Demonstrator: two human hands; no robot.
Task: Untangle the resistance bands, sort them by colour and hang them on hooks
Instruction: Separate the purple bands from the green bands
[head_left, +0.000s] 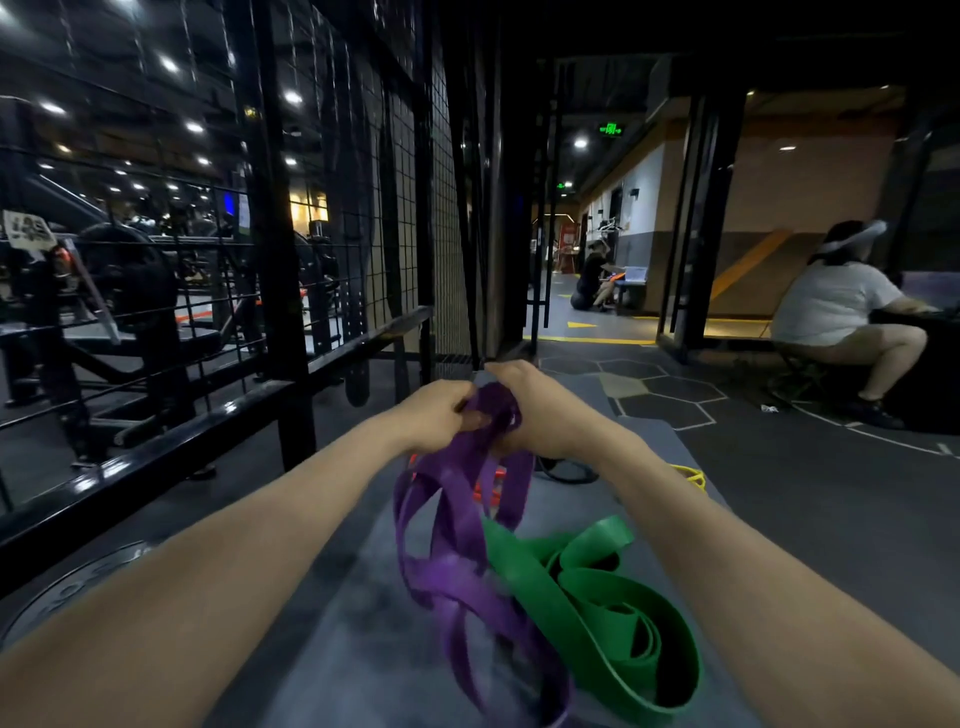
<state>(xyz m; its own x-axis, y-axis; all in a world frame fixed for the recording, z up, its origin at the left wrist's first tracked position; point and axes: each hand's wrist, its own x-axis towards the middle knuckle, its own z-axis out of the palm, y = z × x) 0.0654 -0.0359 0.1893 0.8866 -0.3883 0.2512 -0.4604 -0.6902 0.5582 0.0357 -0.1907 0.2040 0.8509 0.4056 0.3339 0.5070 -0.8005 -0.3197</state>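
Two hands up front, both busy on the purple bands. Left hand curled tight round the top of the purple bundle, thumb pressed across the strap. Right hand closed on the same bunch from the other side, fingers wrapped under and mostly hidden. Purple loops hanging down from the grip in a tangle, lower ends blurred, trailing onto the grey mat. Green band lying coiled on the mat just right of the purple, touching or overlapping it at the near end. Glimpse of orange band behind the purple loops, yellow band peeking past the right forearm, black band on the mat under the right wrist. Black wire grid panel standing to the left. Green exit sign lit overhead, characters too small to read. Seated person far right, well apart.
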